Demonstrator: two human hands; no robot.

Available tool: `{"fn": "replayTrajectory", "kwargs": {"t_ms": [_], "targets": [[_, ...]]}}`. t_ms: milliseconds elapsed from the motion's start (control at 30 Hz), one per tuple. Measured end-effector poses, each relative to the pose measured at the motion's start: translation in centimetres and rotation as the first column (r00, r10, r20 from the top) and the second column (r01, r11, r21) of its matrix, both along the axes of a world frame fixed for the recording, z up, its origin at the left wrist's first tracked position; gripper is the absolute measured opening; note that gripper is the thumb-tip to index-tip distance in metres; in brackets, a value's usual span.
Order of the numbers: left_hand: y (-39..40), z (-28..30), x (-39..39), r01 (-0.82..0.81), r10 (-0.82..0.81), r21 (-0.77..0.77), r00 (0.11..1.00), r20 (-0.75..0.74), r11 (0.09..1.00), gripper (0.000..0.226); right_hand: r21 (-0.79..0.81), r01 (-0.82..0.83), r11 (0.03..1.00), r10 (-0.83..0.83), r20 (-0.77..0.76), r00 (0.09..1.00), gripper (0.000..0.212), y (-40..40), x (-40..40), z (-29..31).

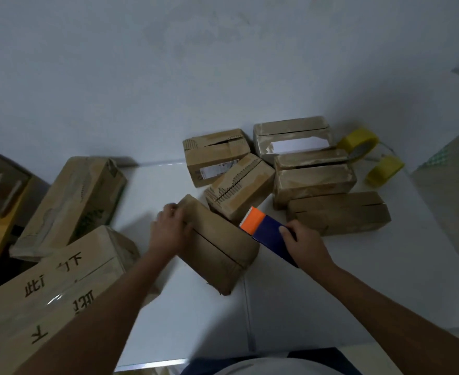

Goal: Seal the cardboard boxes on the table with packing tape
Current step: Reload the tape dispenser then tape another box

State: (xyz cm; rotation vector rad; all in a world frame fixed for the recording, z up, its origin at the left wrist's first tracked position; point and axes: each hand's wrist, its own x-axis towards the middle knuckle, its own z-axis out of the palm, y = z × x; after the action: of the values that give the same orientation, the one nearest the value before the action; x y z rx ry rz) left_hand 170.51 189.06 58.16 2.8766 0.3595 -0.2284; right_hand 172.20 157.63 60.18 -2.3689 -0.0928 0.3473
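Left hand (170, 228) grips nearest box (217, 247); right hand (301, 239) clasps tape dispenser (266, 228)

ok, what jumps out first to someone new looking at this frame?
The orange-and-blue tape dispenser at centre, held by the right hand against the box that the left hand grips at its far end. Behind them a cluster of worn boxes, with two yellow tape rolls at the table's far right.

a parcel-packing room: worn cardboard boxes (314, 182), tape rolls (358, 143)
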Motion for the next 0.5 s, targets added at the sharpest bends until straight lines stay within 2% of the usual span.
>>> {"fn": "replayTrajectory", "kwargs": {"t_ms": [67, 133, 267, 400, 500], "targets": [[2.2, -0.7, 0.6, -0.127, 0.114, -0.146, 0.989, -0.092, 0.981, 0.064, -0.004, -0.021, 1.0, 0.021, -0.002, 1.0, 0.03, 0.5, -0.1, 0.3], [2.8, -1.6, 0.2, -0.171, 0.126, -0.273, 0.977, -0.174, 0.947, 0.064, -0.005, -0.044, 0.999, 0.044, -0.023, 0.999, 0.032, 0.8, -0.4, 0.5], [1.1, -2.1, -2.8, -0.154, 0.12, -0.335, 0.985, -0.121, 0.929, 0.06, -0.041, -0.116, 0.992, 0.115, -0.026, 0.993, 0.04, 0.8, -0.8, 1.1], [-1.2, -2.7, -6.2, -0.15, 0.123, -0.365, 0.988, -0.098, 0.919, 0.057, -0.194, -0.21, 0.958, 0.216, 0.006, 0.976, 0.045, 0.3, -0.7, 1.6], [-3.4, -3.1, -7.4, -0.11, 0.092, -0.398, 0.994, -0.062, 0.911, 0.057, -0.242, -0.252, 0.937, 0.27, 0.04, 0.962, 0.047, -0.2, -0.2, 2.6]]}}
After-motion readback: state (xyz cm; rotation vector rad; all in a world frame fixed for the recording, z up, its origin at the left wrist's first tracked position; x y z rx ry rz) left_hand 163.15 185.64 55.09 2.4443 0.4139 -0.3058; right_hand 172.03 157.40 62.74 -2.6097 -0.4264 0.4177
